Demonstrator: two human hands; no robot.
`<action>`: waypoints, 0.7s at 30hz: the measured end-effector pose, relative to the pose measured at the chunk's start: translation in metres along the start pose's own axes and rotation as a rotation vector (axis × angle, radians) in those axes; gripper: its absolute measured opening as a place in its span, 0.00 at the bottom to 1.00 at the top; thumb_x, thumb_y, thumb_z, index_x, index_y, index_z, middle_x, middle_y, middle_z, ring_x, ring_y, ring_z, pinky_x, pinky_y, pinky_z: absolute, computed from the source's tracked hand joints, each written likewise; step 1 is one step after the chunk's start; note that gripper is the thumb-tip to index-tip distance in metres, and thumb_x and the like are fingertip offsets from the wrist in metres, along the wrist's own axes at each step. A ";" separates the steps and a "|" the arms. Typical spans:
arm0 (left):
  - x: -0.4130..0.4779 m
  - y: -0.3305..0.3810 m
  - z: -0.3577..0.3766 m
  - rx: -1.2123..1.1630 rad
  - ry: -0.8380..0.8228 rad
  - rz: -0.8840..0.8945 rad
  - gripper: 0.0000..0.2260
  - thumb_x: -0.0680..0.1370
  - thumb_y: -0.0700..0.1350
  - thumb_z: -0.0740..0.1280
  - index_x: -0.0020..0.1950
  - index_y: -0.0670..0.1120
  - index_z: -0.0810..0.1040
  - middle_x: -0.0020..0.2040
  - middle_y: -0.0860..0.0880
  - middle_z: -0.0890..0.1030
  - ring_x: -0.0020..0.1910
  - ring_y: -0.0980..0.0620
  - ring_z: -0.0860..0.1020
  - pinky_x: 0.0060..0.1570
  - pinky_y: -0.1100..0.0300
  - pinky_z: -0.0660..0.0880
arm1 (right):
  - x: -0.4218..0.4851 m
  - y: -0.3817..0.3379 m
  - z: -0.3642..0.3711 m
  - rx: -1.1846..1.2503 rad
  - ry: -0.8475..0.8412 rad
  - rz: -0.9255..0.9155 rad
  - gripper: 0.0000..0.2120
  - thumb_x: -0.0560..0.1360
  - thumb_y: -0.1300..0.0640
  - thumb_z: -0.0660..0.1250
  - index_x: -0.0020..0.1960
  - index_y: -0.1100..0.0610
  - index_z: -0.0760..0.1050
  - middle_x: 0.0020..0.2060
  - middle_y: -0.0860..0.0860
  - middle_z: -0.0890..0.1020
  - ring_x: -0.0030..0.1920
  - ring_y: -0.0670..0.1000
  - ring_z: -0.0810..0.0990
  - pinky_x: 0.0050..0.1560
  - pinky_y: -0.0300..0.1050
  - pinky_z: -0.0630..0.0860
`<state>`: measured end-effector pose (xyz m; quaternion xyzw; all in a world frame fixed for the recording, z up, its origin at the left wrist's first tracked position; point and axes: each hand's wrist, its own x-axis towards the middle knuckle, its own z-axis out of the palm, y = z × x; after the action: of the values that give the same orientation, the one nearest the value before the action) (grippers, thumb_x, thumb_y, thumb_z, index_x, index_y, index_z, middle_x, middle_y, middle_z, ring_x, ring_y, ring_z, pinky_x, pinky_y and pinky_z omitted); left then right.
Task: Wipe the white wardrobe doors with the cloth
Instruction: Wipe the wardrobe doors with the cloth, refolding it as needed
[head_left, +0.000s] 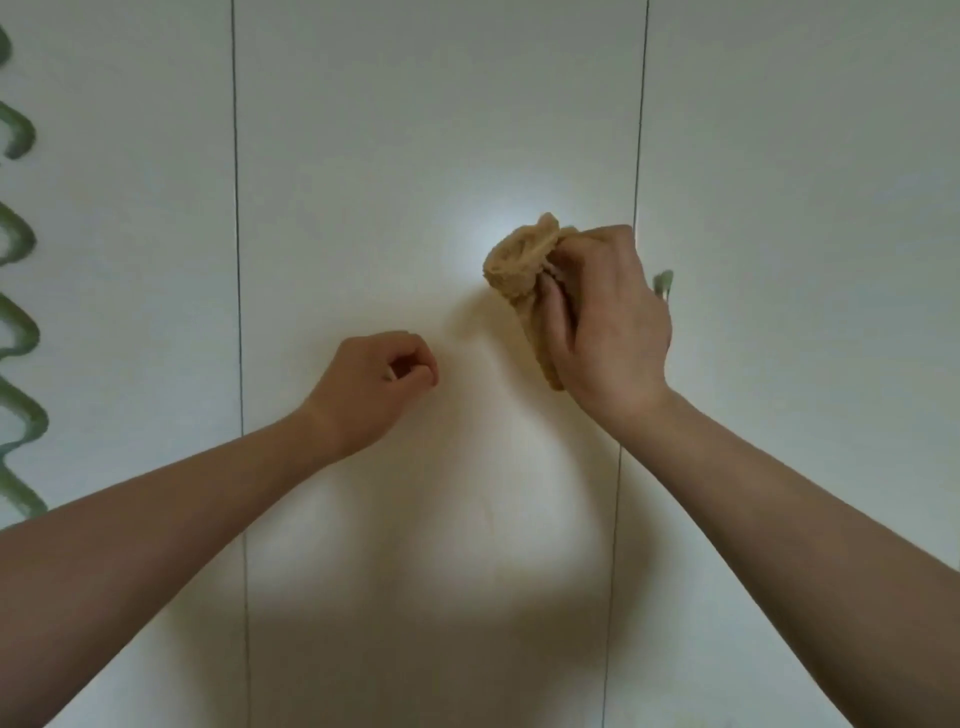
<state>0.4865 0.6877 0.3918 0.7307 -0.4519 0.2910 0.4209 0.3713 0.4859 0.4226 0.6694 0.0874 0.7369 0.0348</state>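
Observation:
White wardrobe doors fill the view; the middle door (415, 156) lies between two thin vertical seams. My right hand (608, 322) grips a bunched tan cloth (519, 260) and holds it against the middle door, close to the right seam. The cloth sticks out above and to the left of my fingers. My left hand (379, 384) is curled into a loose fist with nothing in it, lower and to the left, in front of the same door.
A small pale green handle (664, 283) shows just right of my right hand on the right door (805, 208). A wavy green pattern (15, 312) runs down the far left edge of the left door (130, 260).

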 end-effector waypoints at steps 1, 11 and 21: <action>-0.005 -0.007 -0.005 -0.003 0.011 -0.027 0.09 0.75 0.36 0.67 0.39 0.47 0.82 0.38 0.50 0.83 0.39 0.48 0.81 0.42 0.59 0.76 | -0.002 0.004 0.016 -0.042 -0.039 -0.086 0.10 0.80 0.58 0.67 0.59 0.61 0.78 0.54 0.58 0.81 0.52 0.56 0.77 0.43 0.49 0.73; -0.078 -0.063 -0.014 0.024 -0.118 -0.097 0.12 0.75 0.33 0.67 0.38 0.48 0.81 0.41 0.57 0.81 0.38 0.57 0.78 0.37 0.72 0.71 | -0.206 0.000 0.040 -0.010 -0.848 -0.770 0.23 0.84 0.47 0.60 0.76 0.52 0.72 0.77 0.53 0.71 0.78 0.56 0.67 0.83 0.55 0.45; -0.081 -0.067 0.018 -0.066 -0.110 -0.004 0.07 0.70 0.41 0.64 0.38 0.48 0.81 0.36 0.54 0.81 0.36 0.54 0.78 0.36 0.71 0.70 | -0.144 0.010 0.055 -0.219 -0.451 -0.197 0.31 0.81 0.53 0.56 0.83 0.60 0.57 0.82 0.60 0.58 0.83 0.62 0.54 0.81 0.65 0.52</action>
<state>0.5144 0.7214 0.2943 0.7322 -0.4821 0.2347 0.4200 0.4408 0.4559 0.2882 0.7972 0.0617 0.5673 0.1971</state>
